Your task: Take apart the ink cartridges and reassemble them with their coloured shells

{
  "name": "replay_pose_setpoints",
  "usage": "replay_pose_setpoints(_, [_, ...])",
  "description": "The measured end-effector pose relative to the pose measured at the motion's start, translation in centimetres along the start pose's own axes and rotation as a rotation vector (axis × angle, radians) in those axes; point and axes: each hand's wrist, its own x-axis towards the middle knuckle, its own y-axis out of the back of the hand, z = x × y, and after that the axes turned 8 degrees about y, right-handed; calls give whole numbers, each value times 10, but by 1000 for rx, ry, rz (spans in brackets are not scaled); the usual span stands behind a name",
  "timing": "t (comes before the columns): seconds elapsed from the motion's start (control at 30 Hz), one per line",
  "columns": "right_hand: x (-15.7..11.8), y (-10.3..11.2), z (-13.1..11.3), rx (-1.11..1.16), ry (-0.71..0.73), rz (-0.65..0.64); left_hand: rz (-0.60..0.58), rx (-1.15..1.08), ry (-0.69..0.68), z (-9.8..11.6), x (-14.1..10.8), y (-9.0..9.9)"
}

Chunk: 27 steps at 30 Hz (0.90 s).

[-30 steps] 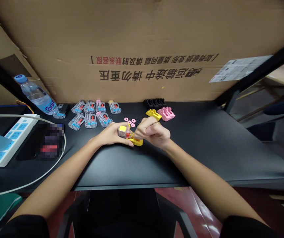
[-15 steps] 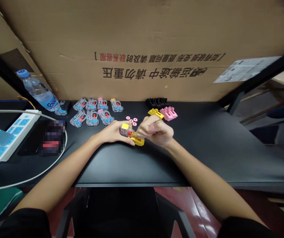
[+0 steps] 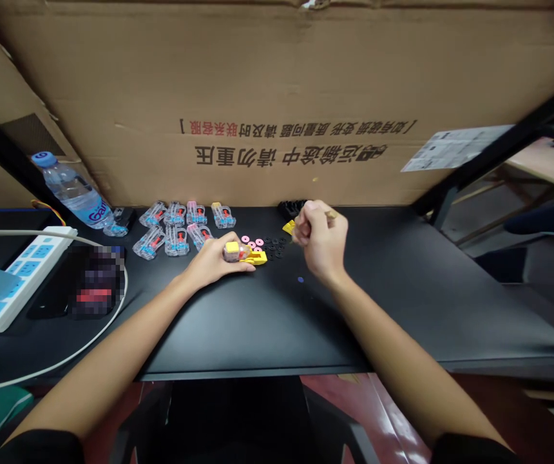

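Note:
My left hand (image 3: pixel 212 260) is closed around a small clear plastic case (image 3: pixel 244 252) with a yellow block at its near end and a red part inside. Against that case, by my fingertips, is a yellow plastic piece (image 3: pixel 257 258) with a slot in it. My right hand (image 3: pixel 323 241) is a raised fist over the table, right of the small rings. A slim brownish end sticks out at the back of this fist; what it belongs to is hidden by the fingers. Pink rings (image 3: pixel 259 243) and black rings (image 3: pixel 279 254) lie between my hands.
Several clear cases (image 3: pixel 177 240) with red and blue parts stand in rows at the back left. Black pieces (image 3: pixel 290 208) and a yellow piece (image 3: pixel 288 227) sit behind my right hand. A water bottle (image 3: pixel 76 193), power strip (image 3: pixel 20 277) and white cable (image 3: pixel 113 309) are at left.
My right hand has lifted away from the clear case, up and to the right. My left hand still holds the case and the yellow piece. The view has shifted slightly.

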Motion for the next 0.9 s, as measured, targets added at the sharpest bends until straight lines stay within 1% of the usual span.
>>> replay_pose_setpoints(0.03, [9, 11, 0, -124, 3, -2, 7, 10, -4, -1, 0, 1])
replay_pose_setpoints(0.07, [16, 20, 0, -259, 2, -38, 14, 17, -7, -2, -1, 2])
replay_pose_setpoints(0.13, [23, 32, 2, -522, 5, -201, 35, 26, -11, -3, -1, 3])
replay_pose_setpoints(0.17, [22, 33, 3, -597, 12, -302, 47, 32, -10, -3, -1, 4])
replay_pose_setpoints(0.23, [14, 28, 8, -640, 32, -501, 70, 48, -6, -3, 0, 4])
replay_pose_setpoints(0.33, [-5, 12, 16, -622, 67, -721, 91, 66, -17, -2, 1, 5])
replay_pose_setpoints(0.4, [-14, 4, 22, -625, 99, -806, 103, 78, -44, -1, 1, 5])
replay_pose_setpoints(0.47, [-16, 2, 24, -645, 124, -817, 117, 101, -84, 0, 1, 6])
replay_pose_setpoints(0.53, [-11, 5, 24, -665, 138, -755, 148, 113, -123, 2, 1, 7])
replay_pose_setpoints(0.57, [-7, 9, 23, -673, 143, -696, 173, 106, -134, 3, 0, 7])
replay_pose_setpoints(0.63, [5, 20, 19, -671, 147, -517, 247, 76, -125, 6, -1, 9])
replay_pose_setpoints(0.7, [19, 37, 17, -646, 146, -279, 309, 62, -85, 8, -1, 13])
replay_pose_setpoints(0.77, [33, 57, 17, -615, 144, -97, 324, 87, -55, 10, -2, 16])
replay_pose_setpoints(0.87, [52, 87, 18, -654, 89, 112, 308, 127, -40, 11, -4, 19])
replay_pose_setpoints(0.9, [56, 95, 18, -694, 82, 137, 306, 133, -35, 12, -4, 20])
